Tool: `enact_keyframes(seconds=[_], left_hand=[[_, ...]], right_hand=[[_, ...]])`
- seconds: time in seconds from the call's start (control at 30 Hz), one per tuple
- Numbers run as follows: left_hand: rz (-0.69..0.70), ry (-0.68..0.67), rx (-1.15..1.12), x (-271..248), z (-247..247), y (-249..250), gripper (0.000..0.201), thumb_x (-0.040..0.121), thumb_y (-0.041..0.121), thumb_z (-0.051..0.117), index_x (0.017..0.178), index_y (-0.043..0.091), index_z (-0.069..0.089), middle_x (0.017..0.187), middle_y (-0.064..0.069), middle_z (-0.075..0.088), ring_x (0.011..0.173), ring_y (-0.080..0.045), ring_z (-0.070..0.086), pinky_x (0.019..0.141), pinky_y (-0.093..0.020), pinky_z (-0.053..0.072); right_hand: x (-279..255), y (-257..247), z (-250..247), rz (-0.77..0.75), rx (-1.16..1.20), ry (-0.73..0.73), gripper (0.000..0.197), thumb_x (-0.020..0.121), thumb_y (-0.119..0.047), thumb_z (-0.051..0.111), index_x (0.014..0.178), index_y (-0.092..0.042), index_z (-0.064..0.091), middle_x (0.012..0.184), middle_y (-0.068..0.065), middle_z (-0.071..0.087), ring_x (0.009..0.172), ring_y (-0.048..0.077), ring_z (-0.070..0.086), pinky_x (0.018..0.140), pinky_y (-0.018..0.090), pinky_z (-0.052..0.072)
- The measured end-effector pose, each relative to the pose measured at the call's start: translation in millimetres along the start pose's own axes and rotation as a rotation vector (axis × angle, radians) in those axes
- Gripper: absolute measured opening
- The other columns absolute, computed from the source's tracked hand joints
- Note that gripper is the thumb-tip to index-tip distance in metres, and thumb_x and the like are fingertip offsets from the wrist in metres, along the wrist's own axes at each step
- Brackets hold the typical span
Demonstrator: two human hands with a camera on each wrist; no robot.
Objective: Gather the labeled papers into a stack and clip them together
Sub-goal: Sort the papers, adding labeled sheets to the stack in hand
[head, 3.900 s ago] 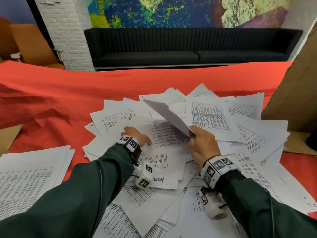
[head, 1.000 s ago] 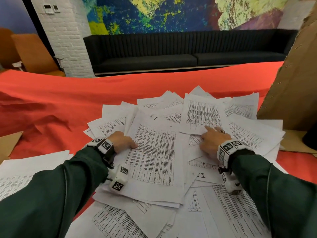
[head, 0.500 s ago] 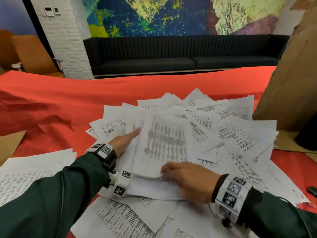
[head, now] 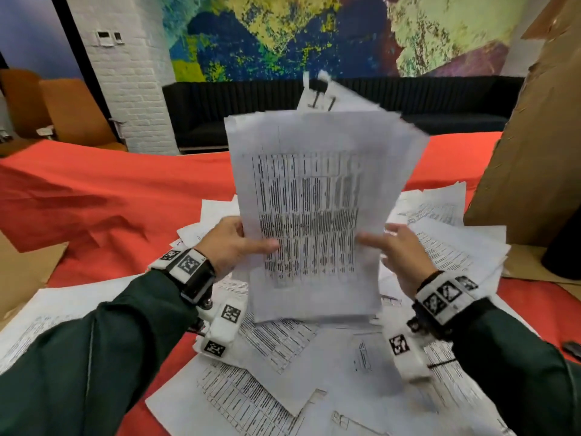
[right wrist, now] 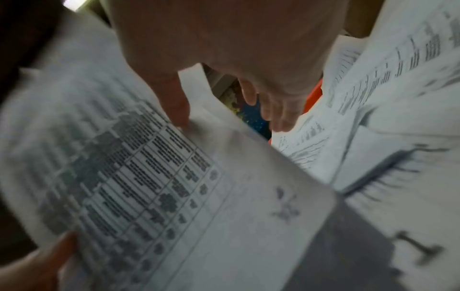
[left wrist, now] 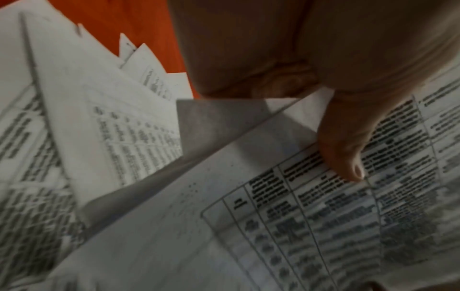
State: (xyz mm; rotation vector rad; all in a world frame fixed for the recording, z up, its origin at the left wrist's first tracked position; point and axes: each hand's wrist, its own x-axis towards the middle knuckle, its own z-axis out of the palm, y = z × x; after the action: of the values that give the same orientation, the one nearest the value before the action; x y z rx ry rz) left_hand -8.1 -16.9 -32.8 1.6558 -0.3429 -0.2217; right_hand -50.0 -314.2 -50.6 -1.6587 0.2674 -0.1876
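Observation:
A bundle of printed papers [head: 314, 199] stands upright in the air above the scattered pile [head: 283, 366] on the red cloth. My left hand [head: 234, 243] grips its left edge, thumb across the printed front. My right hand [head: 394, 250] holds the right edge, thumb on the front and fingers behind. At the bundle's top a sheet with a handwritten label [head: 323, 102] sticks out. In the left wrist view my thumb [left wrist: 346, 137] presses on the table print of the bundle [left wrist: 298, 216]. The right wrist view is blurred; the bundle [right wrist: 149, 177] runs between thumb and fingers.
Loose sheets cover the red cloth [head: 110, 199] in front of me and to the right. Another paper heap [head: 47, 309] lies at the near left. A tall cardboard box [head: 534, 152] stands at the right. A small dark object [head: 572, 350] sits at the right edge.
Both hands have raised the gathered bundle off the pile from lying flat to standing upright. The right hand has moved from the bundle's near edge to its right side.

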Motion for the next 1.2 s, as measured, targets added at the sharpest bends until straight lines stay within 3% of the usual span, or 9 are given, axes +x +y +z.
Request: enact_keyframes(seconds=[0.07, 0.17, 0.3, 0.37, 0.43, 0.57, 0.77, 0.97, 1.2], left_hand=[[0.082, 0.050, 0.087, 0, 9, 17, 0.066, 0.052, 0.047, 0.098, 0.111, 0.023, 0.078, 0.116, -0.004, 0.078, 0.111, -0.024, 0.074, 0.105, -0.054, 0.053], [0.251, 0.229, 0.238, 2, 28, 44, 0.037, 0.079, 0.028, 0.088, 0.114, 0.025, 0.075, 0.106, 0.008, 0.079, 0.104, -0.007, 0.074, 0.103, -0.045, 0.056], [0.469, 0.571, 0.273, -3, 38, 74, 0.065, 0.070, 0.037, 0.094, 0.124, 0.018, 0.062, 0.109, 0.010, 0.076, 0.099, -0.004, 0.074, 0.092, -0.034, 0.061], [0.551, 0.647, 0.294, -9, 39, 70, 0.073, 0.067, 0.040, 0.095, 0.123, 0.016, 0.056, 0.109, 0.010, 0.073, 0.098, -0.004, 0.072, 0.091, -0.032, 0.060], [0.520, 0.648, 0.332, -15, 40, 58, 0.070, 0.068, 0.040, 0.094, 0.121, 0.018, 0.055, 0.106, 0.011, 0.072, 0.096, -0.003, 0.072, 0.089, -0.030, 0.060], [0.413, 0.544, 0.227, -19, 34, 33, 0.047, 0.077, 0.028, 0.091, 0.116, 0.018, 0.068, 0.105, 0.007, 0.078, 0.095, -0.008, 0.076, 0.087, -0.039, 0.064], [0.482, 0.531, -0.012, -16, 30, 55, 0.026, 0.081, 0.010, 0.085, 0.096, 0.024, 0.070, 0.085, 0.017, 0.079, 0.085, -0.001, 0.076, 0.076, -0.017, 0.058], [0.261, 0.359, 0.141, -15, 24, 31, 0.032, 0.073, 0.028, 0.091, 0.100, 0.023, 0.077, 0.100, 0.004, 0.081, 0.094, -0.014, 0.078, 0.096, -0.048, 0.060], [0.329, 0.455, 0.085, -24, 32, 20, 0.020, 0.076, 0.023, 0.090, 0.081, 0.024, 0.070, 0.072, 0.019, 0.076, 0.068, 0.001, 0.072, 0.068, -0.020, 0.059]], right_hand=[[1, -19, 7, -0.135, 0.177, 0.021, 0.063, 0.069, -0.023, 0.083, 0.125, -0.009, 0.059, 0.116, 0.009, 0.074, 0.115, 0.033, 0.068, 0.093, 0.047, 0.056], [-16, -51, 27, -0.446, 0.094, 0.053, 0.055, 0.085, -0.021, 0.072, 0.136, -0.014, 0.052, 0.127, 0.004, 0.069, 0.119, 0.022, 0.065, 0.108, 0.049, 0.049], [-33, -74, 41, -0.682, 0.081, 0.090, 0.042, 0.095, 0.003, 0.053, 0.135, -0.005, 0.042, 0.130, 0.011, 0.061, 0.120, 0.021, 0.062, 0.108, 0.045, 0.049], [-40, -72, 42, -0.694, 0.057, 0.134, 0.040, 0.095, 0.006, 0.054, 0.131, -0.004, 0.040, 0.120, 0.005, 0.062, 0.109, 0.004, 0.065, 0.098, 0.030, 0.055], [-43, -61, 43, -0.648, 0.015, 0.150, 0.036, 0.094, 0.003, 0.060, 0.124, -0.004, 0.043, 0.109, -0.005, 0.063, 0.094, -0.007, 0.066, 0.085, 0.019, 0.057], [-41, -46, 43, -0.518, -0.060, 0.132, 0.030, 0.092, -0.003, 0.063, 0.118, -0.017, 0.054, 0.109, -0.005, 0.070, 0.097, 0.012, 0.070, 0.090, 0.043, 0.060], [-45, -72, 46, -0.635, 0.080, 0.140, 0.022, 0.097, -0.008, 0.060, 0.115, -0.013, 0.047, 0.099, -0.004, 0.068, 0.086, 0.008, 0.068, 0.076, 0.030, 0.059], [-36, -46, 48, -0.491, -0.023, 0.130, 0.016, 0.102, -0.007, 0.049, 0.115, -0.016, 0.044, 0.096, -0.014, 0.064, 0.078, -0.012, 0.061, 0.077, 0.023, 0.050], [-36, -40, 52, -0.527, -0.017, 0.311, 0.012, 0.102, -0.010, 0.045, 0.113, -0.014, 0.040, 0.095, -0.005, 0.055, 0.074, 0.007, 0.057, 0.066, 0.030, 0.048]])
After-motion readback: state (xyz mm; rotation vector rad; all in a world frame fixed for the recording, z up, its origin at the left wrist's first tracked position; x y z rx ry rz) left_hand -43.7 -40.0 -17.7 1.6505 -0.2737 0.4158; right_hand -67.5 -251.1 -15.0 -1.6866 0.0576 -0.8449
